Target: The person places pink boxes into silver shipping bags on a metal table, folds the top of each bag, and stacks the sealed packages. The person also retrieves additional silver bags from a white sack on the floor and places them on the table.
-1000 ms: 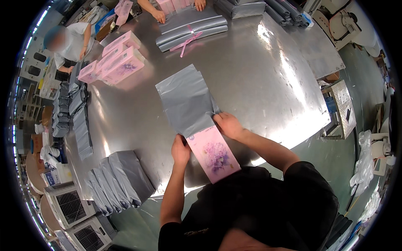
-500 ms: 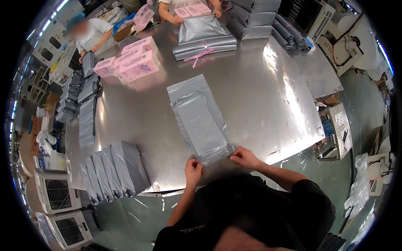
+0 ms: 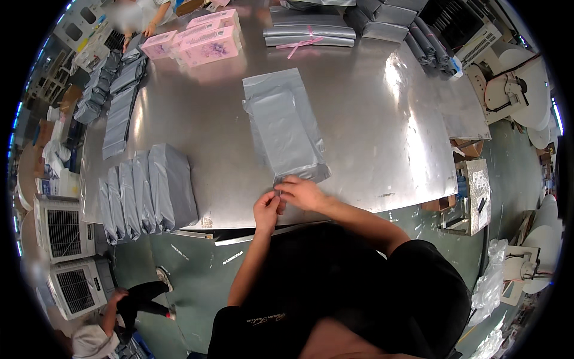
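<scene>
A filled grey plastic mailer bag [image 3: 286,124] lies lengthwise on the steel table [image 3: 382,119], its near end at the table's front edge. My left hand [image 3: 267,210] pinches the bag's near left corner. My right hand [image 3: 304,192] rests on the near end of the bag, fingers curled over the flap. Both hands meet at that end.
Packed grey mailers [image 3: 143,188] lie in a row at the table's left front. Pink boxes [image 3: 206,40] and more grey bags [image 3: 308,33] sit at the far side, where another person's hand [image 3: 147,28] reaches. A second person crouches on the floor [image 3: 107,317] at lower left.
The pink box seen one second ago has gone inside the grey bag. The bag now lies flat, and both hands have closed together on its near end.
</scene>
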Demonstrator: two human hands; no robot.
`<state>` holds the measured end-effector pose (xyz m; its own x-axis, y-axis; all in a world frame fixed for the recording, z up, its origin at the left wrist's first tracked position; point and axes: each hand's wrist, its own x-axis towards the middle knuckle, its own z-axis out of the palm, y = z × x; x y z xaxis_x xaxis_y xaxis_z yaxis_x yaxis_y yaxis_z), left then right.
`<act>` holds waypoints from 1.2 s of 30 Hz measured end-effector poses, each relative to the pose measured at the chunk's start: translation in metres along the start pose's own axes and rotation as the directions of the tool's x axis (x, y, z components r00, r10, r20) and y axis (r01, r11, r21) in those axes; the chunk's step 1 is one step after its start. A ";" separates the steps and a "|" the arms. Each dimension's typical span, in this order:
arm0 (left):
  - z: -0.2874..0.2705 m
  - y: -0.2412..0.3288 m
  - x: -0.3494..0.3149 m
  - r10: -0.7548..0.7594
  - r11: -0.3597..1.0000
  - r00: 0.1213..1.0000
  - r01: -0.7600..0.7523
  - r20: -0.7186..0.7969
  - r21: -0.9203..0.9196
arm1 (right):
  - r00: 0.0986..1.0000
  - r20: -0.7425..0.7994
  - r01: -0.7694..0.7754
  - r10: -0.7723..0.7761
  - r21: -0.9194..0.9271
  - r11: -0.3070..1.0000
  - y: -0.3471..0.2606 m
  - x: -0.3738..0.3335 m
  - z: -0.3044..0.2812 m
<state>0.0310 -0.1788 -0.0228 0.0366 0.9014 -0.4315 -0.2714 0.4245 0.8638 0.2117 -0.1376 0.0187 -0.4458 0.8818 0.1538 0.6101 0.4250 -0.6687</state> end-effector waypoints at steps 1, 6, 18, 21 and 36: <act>-0.002 0.000 -0.001 -0.010 1.000 1.000 0.010 0.000 -0.005 | 1.000 -0.027 0.004 -0.004 0.012 1.000 -0.006 -0.001 0.002; -0.005 -0.002 -0.002 -0.029 1.000 0.999 0.029 0.037 0.000 | 0.995 -0.056 0.081 -0.084 -0.050 0.995 -0.010 -0.025 0.001; -0.014 0.103 0.005 0.438 -0.444 0.339 -0.723 0.832 0.529 | 0.978 0.205 0.141 -0.023 -0.583 0.800 0.061 -0.101 -0.203; -0.015 0.106 0.010 0.273 -0.543 0.327 -0.725 0.905 0.425 | 0.796 0.276 0.556 -0.538 -0.685 0.471 0.041 -0.012 -0.199; -0.012 0.060 0.076 0.068 0.997 0.998 -0.068 0.018 -0.022 | 0.782 0.454 -0.597 0.427 0.743 0.301 0.119 0.030 -0.103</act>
<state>0.0055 -0.0856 -0.0069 0.0355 0.9296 -0.3669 -0.2946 0.3606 0.8850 0.3389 -0.0395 0.0185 -0.3853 0.7780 -0.4962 -0.0369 -0.5503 -0.8342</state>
